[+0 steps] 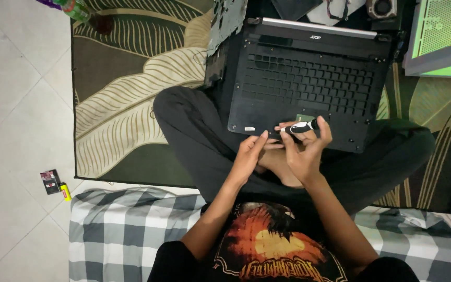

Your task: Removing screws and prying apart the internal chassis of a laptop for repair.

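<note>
Pen-like tool (303,126), black and white, lies crosswise in the right hand (305,151), pinched between thumb and fingers just over the near edge of the laptop shell (309,83). Left hand (247,156) holds nothing, fingers loosely curled, fingertips touching the right hand's fingers. Laptop shell is black, keyboard keys out, resting on the person's crossed legs. Leaf-pattern rug (126,94) underneath. Checked blanket (121,230) near the person. Yellow lighter (65,191) and small dark box (51,181) on the tiled floor, well apart.
</note>
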